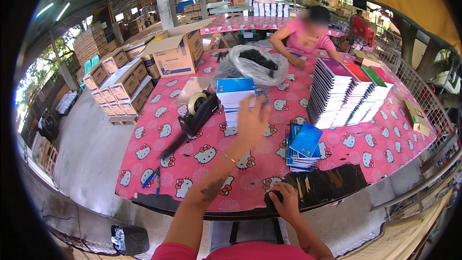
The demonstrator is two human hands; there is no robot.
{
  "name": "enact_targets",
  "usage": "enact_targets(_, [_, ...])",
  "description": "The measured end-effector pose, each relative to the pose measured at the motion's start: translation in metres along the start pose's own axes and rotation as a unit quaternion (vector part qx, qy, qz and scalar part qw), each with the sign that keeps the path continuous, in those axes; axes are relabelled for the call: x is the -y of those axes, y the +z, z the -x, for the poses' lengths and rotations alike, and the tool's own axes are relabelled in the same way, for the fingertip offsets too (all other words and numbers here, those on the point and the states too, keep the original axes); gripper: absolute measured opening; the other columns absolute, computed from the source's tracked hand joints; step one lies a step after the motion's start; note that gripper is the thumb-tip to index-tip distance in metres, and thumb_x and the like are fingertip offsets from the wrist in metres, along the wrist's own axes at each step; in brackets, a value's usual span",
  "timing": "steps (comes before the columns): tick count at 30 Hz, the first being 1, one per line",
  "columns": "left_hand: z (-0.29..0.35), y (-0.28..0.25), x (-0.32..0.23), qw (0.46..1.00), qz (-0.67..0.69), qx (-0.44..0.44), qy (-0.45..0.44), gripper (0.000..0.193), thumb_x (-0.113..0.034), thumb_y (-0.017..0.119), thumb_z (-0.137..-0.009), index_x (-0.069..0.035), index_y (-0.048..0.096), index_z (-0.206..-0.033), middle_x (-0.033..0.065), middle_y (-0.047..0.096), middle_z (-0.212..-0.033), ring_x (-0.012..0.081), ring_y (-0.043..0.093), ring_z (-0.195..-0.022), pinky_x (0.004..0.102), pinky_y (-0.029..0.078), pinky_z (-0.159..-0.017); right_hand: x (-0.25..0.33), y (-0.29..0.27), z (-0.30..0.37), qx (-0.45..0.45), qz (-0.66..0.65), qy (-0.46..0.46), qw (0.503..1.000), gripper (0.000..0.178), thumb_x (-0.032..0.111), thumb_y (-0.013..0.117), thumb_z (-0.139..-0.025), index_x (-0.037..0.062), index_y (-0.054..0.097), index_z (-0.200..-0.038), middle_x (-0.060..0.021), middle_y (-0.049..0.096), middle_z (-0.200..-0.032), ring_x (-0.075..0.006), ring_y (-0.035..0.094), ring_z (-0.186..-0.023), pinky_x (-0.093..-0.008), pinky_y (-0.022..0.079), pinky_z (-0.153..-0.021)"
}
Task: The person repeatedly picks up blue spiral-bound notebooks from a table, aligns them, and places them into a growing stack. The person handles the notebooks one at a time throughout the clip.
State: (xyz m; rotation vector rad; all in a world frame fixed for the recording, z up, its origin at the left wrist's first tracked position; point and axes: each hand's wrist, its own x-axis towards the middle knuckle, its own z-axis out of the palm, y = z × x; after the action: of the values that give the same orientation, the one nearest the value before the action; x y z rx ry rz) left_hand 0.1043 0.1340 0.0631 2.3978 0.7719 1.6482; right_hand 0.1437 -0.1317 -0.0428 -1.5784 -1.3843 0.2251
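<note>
My left hand [252, 121] reaches over the table, fingers apart and slightly blurred, beside a neat stack of blue-covered notebooks [233, 97]. Nothing shows in its grasp. At the near edge of the table my right hand [287, 201] is closed, its fingers curled round something small and black that I cannot make out. A smaller, uneven pile of blue spiral notebooks [306, 140] lies just beyond that hand. Left of the neat stack stands a black tape dispenser [198, 111] with a roll of tape. A thin black bundle [174, 148] lies next to the dispenser.
A clear plastic bag [250, 67] of black coils lies behind the stack. Tall purple, red and green spiral notebook stacks [332, 96] stand right. Across the table sits a person in pink [310, 38]. An open carton [180, 53] stands far left; pens [153, 179] lie near left.
</note>
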Motion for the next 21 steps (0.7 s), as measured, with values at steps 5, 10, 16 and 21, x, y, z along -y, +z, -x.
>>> enact_targets(5, [-0.053, -0.033, 0.117, 0.95, -0.006, -0.168, -0.263, 0.067, -0.04, 0.07, -0.09, 0.006, 0.051, -0.135, 0.0217, 0.053, -0.132, 0.039, 0.053, -0.116, 0.0449, 0.042, -0.101, 0.025, 0.022, -0.083, -0.003, -0.086, -0.043, 0.995, 0.052, 0.02, 0.07, -0.09, 0.0, 0.052, -0.135, -0.0227, 0.056, -0.13, -0.0399, 0.054, -0.12, -0.0469, 0.04, -0.105])
enact_targets(10, [-0.068, -0.047, 0.14, 0.849, 0.246, 0.001, -0.468, 0.064, -0.044, 0.071, -0.087, 0.004, 0.056, -0.127, 0.0086, 0.062, -0.101, 0.0201, 0.06, -0.085, 0.0303, 0.048, -0.076, 0.005, 0.081, -0.218, -0.133, -0.16, -0.032, 0.978, 0.069, 0.027, 0.069, -0.092, -0.0029, 0.039, -0.147, -0.0258, 0.049, -0.14, -0.0369, 0.046, -0.132, -0.044, 0.034, -0.112])
enact_targets(16, [-0.067, -0.043, 0.143, 0.806, 0.336, 0.074, -0.482, 0.065, -0.041, 0.07, -0.086, 0.001, 0.054, -0.134, 0.0167, 0.063, -0.123, 0.0336, 0.058, -0.113, 0.0527, 0.04, -0.099, -0.014, 0.122, -0.28, -0.154, -0.052, -0.049, 0.985, 0.072, 0.036, 0.071, -0.09, -0.0017, 0.044, -0.146, -0.0258, 0.047, -0.141, -0.0381, 0.046, -0.131, -0.045, 0.034, -0.111])
enact_targets(21, [-0.062, -0.04, 0.162, 0.778, 0.385, 0.049, -0.495, 0.058, -0.034, 0.071, -0.087, -0.001, 0.053, -0.132, 0.0148, 0.062, -0.123, 0.0275, 0.058, -0.112, 0.0456, 0.043, -0.096, -0.035, 0.122, -0.287, -0.148, -0.102, -0.058, 0.982, 0.068, 0.038, 0.073, -0.087, 0.0001, 0.053, -0.139, -0.024, 0.049, -0.137, -0.0393, 0.049, -0.124, -0.0484, 0.038, -0.106])
